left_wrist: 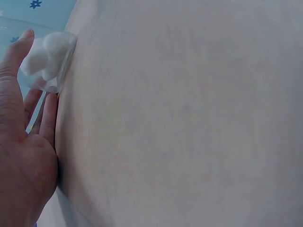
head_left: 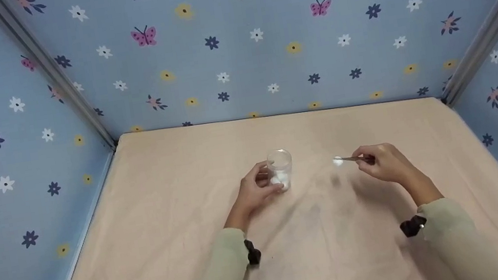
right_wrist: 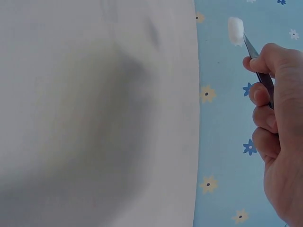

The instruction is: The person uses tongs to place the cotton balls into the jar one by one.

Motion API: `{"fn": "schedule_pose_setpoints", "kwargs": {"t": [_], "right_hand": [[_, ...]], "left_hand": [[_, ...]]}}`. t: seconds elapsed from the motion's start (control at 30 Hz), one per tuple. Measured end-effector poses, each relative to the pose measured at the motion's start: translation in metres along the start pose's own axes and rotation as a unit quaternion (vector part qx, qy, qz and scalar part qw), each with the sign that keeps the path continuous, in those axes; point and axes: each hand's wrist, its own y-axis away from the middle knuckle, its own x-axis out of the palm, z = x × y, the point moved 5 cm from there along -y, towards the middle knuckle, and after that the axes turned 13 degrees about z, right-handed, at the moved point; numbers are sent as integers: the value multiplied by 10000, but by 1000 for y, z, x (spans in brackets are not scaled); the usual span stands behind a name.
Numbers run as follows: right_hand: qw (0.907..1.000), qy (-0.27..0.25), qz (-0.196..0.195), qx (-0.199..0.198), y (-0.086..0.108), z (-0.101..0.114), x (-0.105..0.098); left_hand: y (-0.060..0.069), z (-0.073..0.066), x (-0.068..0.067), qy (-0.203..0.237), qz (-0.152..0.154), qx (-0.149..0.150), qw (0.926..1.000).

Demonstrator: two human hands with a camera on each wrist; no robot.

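A clear cup (head_left: pixel 279 159) stands upright on the table, with several white cotton balls (left_wrist: pixel 49 53) in its bottom part. My left hand (head_left: pixel 251 190) holds it from the left, thumb across the near side and fingers around the back. To the right of the cup, my right hand (head_left: pixel 386 163) pinches a pair of metal tweezers (right_wrist: pixel 252 49) between thumb and fingers. At the tips of the tweezers, one cotton ball (right_wrist: pixel 236 31) hangs above the table, apart from the cup.
A pale peach cloth (head_left: pixel 176 180) with light creases covers the table. Blue panels (head_left: pixel 236 53) printed with flowers and butterflies rise at the back and both sides, with grey posts (head_left: pixel 56 75) at the corners. Dark wrist cameras (head_left: pixel 413 225) sit on both sleeves.
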Motion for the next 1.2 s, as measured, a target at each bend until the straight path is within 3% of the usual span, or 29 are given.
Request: {"fn": "schedule_pose_setpoints", "kwargs": {"t": [0.6,1.2], "right_hand": [[9999,-8,-67,-133,-28,18,-3],[9998,-67,-69,-170,-55,39,-9]], "left_hand": [[0,2,0,32,-10,-99,9999],[0,-2,0,-157,-86,47,9998]]}}
